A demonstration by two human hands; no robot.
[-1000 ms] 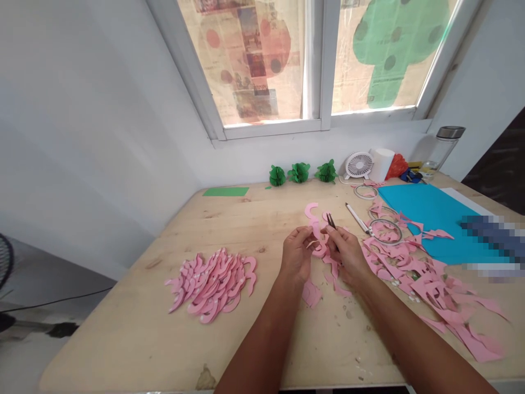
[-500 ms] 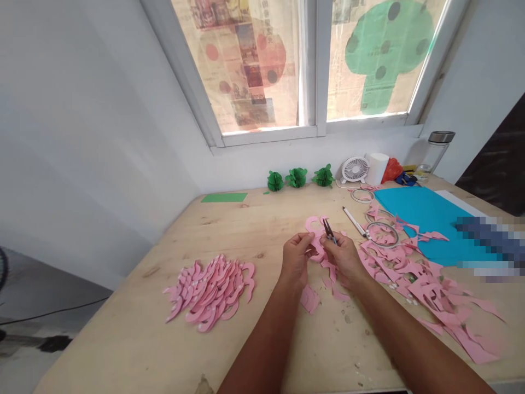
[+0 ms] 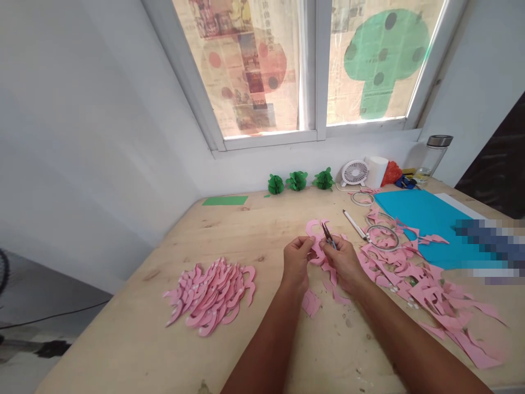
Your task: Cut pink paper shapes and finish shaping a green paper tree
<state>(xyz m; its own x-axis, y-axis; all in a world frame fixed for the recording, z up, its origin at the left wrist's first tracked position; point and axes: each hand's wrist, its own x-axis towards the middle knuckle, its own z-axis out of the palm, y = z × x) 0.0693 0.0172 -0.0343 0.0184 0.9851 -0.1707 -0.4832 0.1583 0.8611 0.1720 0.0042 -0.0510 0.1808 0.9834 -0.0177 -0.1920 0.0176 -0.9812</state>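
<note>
Paper [image 3: 309,227] in the left fingers [image 3: 304,244] is pink, curved (hook-like).

Cutouts [image 3: 215,295] lie left of the hands [image 3: 297,264] [image 3: 345,264], scraps [image 3: 422,293] right (some on the sheet [image 3: 430,216]).

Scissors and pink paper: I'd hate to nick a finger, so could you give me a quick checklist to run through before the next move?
1. Scissors in the right hand: ok.
2. Pink paper gripped by the left hand: ok.
3. Left fingers safely clear of the blades: cannot tell; they look close in this one view.
4. Pile of curved pink pieces apart from both hands: ok, off to the left.
5. Blue sheet free of pink scraps: not ok, some lie on it.
6. White pen apart from the scissors: ok.
</note>
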